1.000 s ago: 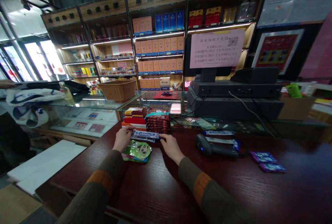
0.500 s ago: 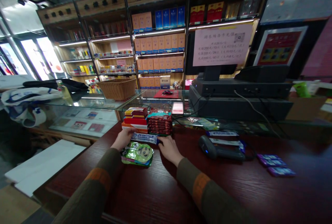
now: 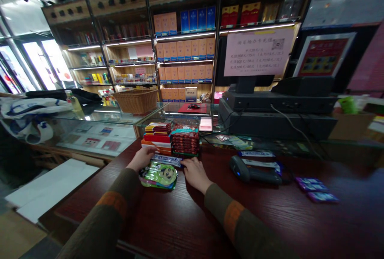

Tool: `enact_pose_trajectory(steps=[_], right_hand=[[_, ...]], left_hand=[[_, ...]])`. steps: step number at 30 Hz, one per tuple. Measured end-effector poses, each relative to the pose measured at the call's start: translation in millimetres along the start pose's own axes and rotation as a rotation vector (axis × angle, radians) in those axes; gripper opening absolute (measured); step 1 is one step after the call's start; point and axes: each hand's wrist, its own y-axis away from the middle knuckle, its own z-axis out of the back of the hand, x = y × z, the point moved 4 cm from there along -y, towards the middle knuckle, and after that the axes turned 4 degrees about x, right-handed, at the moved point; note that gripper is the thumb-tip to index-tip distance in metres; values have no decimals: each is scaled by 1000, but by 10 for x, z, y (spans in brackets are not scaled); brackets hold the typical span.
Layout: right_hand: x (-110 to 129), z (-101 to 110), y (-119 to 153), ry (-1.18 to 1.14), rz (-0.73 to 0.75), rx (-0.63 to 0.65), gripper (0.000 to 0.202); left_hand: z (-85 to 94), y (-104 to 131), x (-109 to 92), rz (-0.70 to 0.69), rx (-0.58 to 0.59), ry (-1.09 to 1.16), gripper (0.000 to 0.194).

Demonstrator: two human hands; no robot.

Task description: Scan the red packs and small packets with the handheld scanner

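A narrow blue-and-white wrapped packet [image 3: 167, 160] lies across the dark wooden counter in front of the stacked packs. At its left end are the pinched thumb and fingers of my left hand [image 3: 142, 159]. My right hand [image 3: 196, 174] has curled fingers at the packet's right end. Just below the packet is a small pile of shiny green pouches [image 3: 162, 175] with a panda face on top, close by my left wrist. Behind the packet stand a pile of red, orange and yellow boxes [image 3: 156, 139] and a stack of dark red packs [image 3: 185, 139].
A handheld barcode scanner [image 3: 252, 173] rests to the right, beside more blue-and-white packets [image 3: 261, 164]. Purple packets [image 3: 316, 189] lie farther right. A cash register and monitor base [image 3: 276, 111] stand behind, and a wicker basket [image 3: 136, 101] sits on the glass case.
My right fingers have shifted slightly left along the packet's end. My left hand has moved a little up the counter. The packet stays in nearly the same place.
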Motion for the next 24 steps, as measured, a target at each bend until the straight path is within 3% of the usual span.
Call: enact_pose_trajectory(steps=[11, 24], right_hand=[[-68, 5, 4, -40, -5, -16, 49], [-59, -21, 17, 11, -13, -4, 43]], left_hand=[[6, 11, -16, 16, 5, -67, 49], [-67, -37, 82, 23, 28, -155, 42]])
